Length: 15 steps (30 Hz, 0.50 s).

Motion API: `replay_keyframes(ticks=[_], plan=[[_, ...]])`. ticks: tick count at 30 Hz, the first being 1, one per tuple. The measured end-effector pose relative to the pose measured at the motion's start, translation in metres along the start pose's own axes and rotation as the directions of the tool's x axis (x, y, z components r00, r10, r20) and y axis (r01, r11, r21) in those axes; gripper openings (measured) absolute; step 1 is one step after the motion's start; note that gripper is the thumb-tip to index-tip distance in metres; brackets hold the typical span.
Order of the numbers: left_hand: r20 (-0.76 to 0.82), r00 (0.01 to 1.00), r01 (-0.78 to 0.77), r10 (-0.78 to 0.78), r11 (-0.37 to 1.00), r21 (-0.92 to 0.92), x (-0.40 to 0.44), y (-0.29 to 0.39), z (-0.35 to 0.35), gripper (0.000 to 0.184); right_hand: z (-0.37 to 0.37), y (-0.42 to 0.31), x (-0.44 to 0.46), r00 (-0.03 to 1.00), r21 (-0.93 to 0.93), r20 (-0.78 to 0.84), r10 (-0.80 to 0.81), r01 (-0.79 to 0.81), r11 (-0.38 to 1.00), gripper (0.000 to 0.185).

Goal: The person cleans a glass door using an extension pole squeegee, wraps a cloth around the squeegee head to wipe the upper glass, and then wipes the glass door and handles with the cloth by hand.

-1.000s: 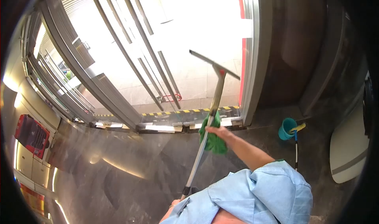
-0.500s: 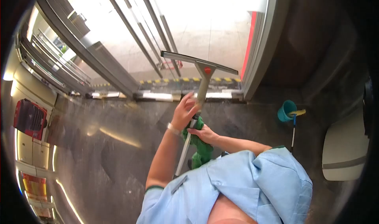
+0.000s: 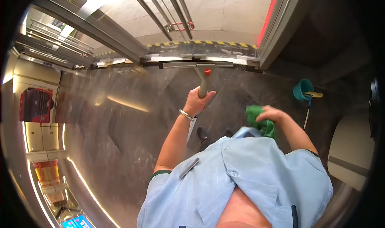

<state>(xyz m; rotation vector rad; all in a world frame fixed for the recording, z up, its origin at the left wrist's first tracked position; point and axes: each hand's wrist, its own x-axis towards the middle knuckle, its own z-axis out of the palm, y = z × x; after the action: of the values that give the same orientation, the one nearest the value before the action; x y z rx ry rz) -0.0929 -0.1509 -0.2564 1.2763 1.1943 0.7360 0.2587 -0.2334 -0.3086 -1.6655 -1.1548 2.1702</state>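
Gripping the squeegee (image 3: 202, 79) by its neck: left hand (image 3: 195, 103) closed round it, bracelet (image 3: 186, 115) on that wrist. Right hand (image 3: 274, 115) well right of the squeegee, fingers bunched on a green cloth (image 3: 268, 127), somewhat blurred. Squeegee's long edge lies crosswise ahead of the person, nearly in line with the door sill (image 3: 154, 59); whether edge and sill touch, cannot tell. Pole (image 3: 191, 131) runs back from the squeegee toward the shirt (image 3: 248, 155).

Beyond the squeegee: striped tape (image 3: 208, 42), then door handles (image 3: 175, 7). Door post (image 3: 282, 27) beyond the squeegee's right end, a gap between them. Left of the squeegee, wide bare floor (image 3: 132, 85), ample room; farther that way, a red machine (image 3: 36, 105). Right of it, well apart, a teal bucket (image 3: 301, 89), with a stick (image 3: 308, 111) beside, yellow at one end.
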Motion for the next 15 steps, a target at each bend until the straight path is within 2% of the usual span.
replay_keyframes(ticks=[1,2,3,4,5,7,9,11,12,14,15], plan=[[-0.005,1.0,0.02,-0.02,0.999,0.031,-0.008,-0.001,0.001,0.03,0.002,-0.021,-0.009,0.972,0.073,-0.132,-0.195,0.206,0.976,0.031],[-0.007,0.999,0.036,-0.036,0.997,0.063,-0.014,-0.003,0.004,0.03,-0.007,-0.035,-0.009,0.933,0.121,-0.219,-0.286,0.317,0.941,0.033],[-0.002,0.999,0.048,-0.048,0.997,0.067,-0.018,-0.013,0.008,0.03,-0.004,-0.06,-0.019,0.853,0.232,-0.292,-0.432,0.502,0.833,0.036],[-0.031,0.998,-0.057,0.062,0.989,0.135,-0.021,-0.026,0.012,0.029,-0.006,-0.077,-0.02,0.737,0.217,-0.365,-0.569,0.662,0.718,0.037],[-0.048,0.983,-0.162,0.175,0.965,0.206,-0.025,-0.034,0.015,0.029,0.001,-0.104,-0.032,0.668,0.204,-0.356,-0.653,0.738,0.644,0.036],[-0.051,0.984,-0.156,0.17,0.965,0.208,-0.034,-0.037,0.023,0.029,0.014,-0.142,-0.037,0.504,-0.013,-0.274,-0.819,0.85,0.527,0.036],[-0.055,0.984,-0.154,0.169,0.966,0.209,-0.043,-0.034,0.029,0.028,0.044,-0.18,-0.027,0.21,-0.329,-0.103,-0.972,0.915,0.233,0.033],[-0.048,0.997,-0.048,0.059,0.978,0.203,-0.051,-0.027,0.031,0.023,0.075,-0.202,-0.006,0.114,-0.467,0.096,-0.989,0.883,0.057,0.03],[-0.05,0.997,-0.049,0.061,0.977,0.208,-0.05,-0.026,0.03,0.023,0.091,-0.21,0.003,0.109,-0.464,0.096,-0.989,0.884,0.053,0.03],[-0.138,0.929,-0.283,0.343,0.901,0.328,-0.052,-0.028,0.027,0.023,0.12,-0.215,0.014,0.168,-0.143,-0.037,-0.985,0.975,0.172,0.026],[-0.145,0.93,-0.276,0.337,0.903,0.33,-0.054,-0.023,0.024,0.023,0.123,-0.216,0.014,0.172,-0.136,-0.033,-0.985,0.975,0.174,0.026]])
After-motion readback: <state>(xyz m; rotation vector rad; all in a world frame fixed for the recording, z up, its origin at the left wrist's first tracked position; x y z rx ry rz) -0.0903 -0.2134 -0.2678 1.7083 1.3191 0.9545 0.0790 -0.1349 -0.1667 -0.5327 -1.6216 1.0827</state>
